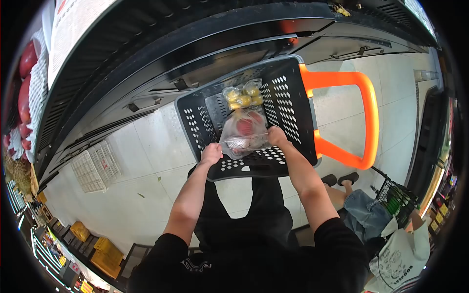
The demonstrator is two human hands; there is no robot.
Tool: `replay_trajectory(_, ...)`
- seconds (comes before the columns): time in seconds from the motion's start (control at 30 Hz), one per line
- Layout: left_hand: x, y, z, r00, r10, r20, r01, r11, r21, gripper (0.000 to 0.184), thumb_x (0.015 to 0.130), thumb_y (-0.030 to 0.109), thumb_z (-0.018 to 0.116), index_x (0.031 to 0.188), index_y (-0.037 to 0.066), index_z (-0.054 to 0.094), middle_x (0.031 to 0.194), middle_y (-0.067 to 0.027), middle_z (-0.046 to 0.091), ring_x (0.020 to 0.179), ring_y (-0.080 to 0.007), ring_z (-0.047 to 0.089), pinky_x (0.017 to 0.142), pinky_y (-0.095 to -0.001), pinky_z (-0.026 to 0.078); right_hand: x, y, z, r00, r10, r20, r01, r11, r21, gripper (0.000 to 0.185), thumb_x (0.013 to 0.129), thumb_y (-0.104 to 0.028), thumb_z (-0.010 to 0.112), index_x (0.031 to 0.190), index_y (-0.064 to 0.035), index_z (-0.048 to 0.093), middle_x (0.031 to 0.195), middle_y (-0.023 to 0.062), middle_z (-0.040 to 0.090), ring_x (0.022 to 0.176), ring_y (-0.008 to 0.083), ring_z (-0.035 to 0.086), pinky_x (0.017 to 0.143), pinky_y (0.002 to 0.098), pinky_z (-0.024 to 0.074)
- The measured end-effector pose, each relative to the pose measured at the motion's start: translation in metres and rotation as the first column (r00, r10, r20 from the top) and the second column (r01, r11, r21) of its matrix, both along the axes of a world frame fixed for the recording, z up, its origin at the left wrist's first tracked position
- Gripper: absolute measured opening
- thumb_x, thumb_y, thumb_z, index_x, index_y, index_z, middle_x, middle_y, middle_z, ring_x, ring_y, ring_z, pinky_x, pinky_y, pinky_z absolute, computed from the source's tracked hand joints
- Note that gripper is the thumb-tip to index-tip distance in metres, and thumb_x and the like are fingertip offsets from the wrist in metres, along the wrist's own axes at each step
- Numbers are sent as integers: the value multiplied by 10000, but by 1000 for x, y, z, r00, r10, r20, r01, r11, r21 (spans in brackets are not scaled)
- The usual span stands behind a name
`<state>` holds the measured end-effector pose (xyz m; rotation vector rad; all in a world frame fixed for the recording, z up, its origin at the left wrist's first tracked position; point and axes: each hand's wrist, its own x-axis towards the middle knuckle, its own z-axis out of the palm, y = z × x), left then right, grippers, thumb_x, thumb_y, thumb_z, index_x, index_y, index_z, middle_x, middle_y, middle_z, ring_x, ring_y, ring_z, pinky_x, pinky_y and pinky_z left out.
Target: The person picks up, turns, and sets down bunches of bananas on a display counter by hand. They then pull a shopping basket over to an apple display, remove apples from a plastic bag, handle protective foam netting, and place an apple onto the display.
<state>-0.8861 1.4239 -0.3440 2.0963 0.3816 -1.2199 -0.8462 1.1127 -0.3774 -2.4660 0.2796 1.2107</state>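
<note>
A clear plastic bag hangs between my two hands, over the inside of a black shopping basket. My left hand is closed on the bag's left edge, and my right hand pinches its right edge. Through the film I see round red fruit, and one piece wrapped in white foam netting; the exact kind of fruit I cannot make out. Farther in, packs of yellow fruit in clear wrap lie on the basket's floor.
An orange handle juts from the basket's right side. Black display cabinets curve along the far side. A white plastic crate stands on the floor at left. Another person with a green basket is at lower right. Red fruit fills the left shelf.
</note>
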Motion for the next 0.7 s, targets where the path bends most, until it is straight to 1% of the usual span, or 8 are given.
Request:
replay_trajectory(0.03,1,5,10,1000,-3,19,3,1000,-3,349,929,319,425,885,93,686,763,-69,713,843,-259,691,799,-397,513,0,2,11,994,105,9,-105,994,-7,254,837,-223,622,1015,-73,722,1014,197,685,1007,330,647,898,406,511)
replay_trajectory(0.13,-7,17,41,995,27,95,-22,998,-61,362,951,312,424,839,67,666,743,-77,703,805,-264,684,764,-392,505,-10,6,39,996,51,73,-59,993,107,230,839,-229,621,946,-51,719,870,231,674,887,355,673,793,435,525)
replay_trajectory(0.27,-16,36,99,967,127,220,-75,970,-230,363,986,265,424,820,18,631,676,-75,665,708,-224,661,693,-355,490,4,29,147,999,-19,-36,26,978,208,280,908,-255,546,969,-35,709,969,272,648,965,422,626,856,478,496)
replay_trajectory(0.3,-18,39,118,963,139,232,-85,970,-227,363,986,265,424,820,18,631,676,-75,665,708,-224,661,693,-355,490,-3,27,158,996,-9,86,-17,955,295,309,932,-275,533,912,-10,692,874,260,651,866,414,643,793,455,503)
replay_trajectory(0.43,-23,51,243,922,327,209,-201,863,-464,366,1010,198,419,737,12,578,678,-47,614,690,-138,591,700,-290,470,-8,31,262,973,-143,179,8,802,597,439,977,-330,513,773,50,593,662,154,576,619,276,576,635,385,475)
replay_trajectory(0.5,-32,58,312,915,330,231,-189,858,-478,375,1019,208,416,736,12,562,682,-46,611,688,-138,583,706,-294,471,-10,33,321,971,-184,151,40,752,658,402,998,-311,520,755,4,582,619,0,495,569,89,455,535,273,409)
replay_trajectory(0.63,-49,56,442,803,546,238,-253,674,-694,383,1029,166,395,706,2,519,652,-57,579,649,-146,549,654,-288,451,-15,48,441,929,-369,28,195,553,810,388,991,-311,542,720,-36,576,657,-43,521,600,53,440,544,237,368)
replay_trajectory(0.7,-56,64,485,761,604,238,-224,589,-777,396,1031,158,389,679,9,492,649,-67,576,635,-157,544,634,-294,445,-19,62,485,902,-429,40,142,384,912,381,993,-298,552,738,-17,584,660,-30,536,621,56,461,560,237,384)
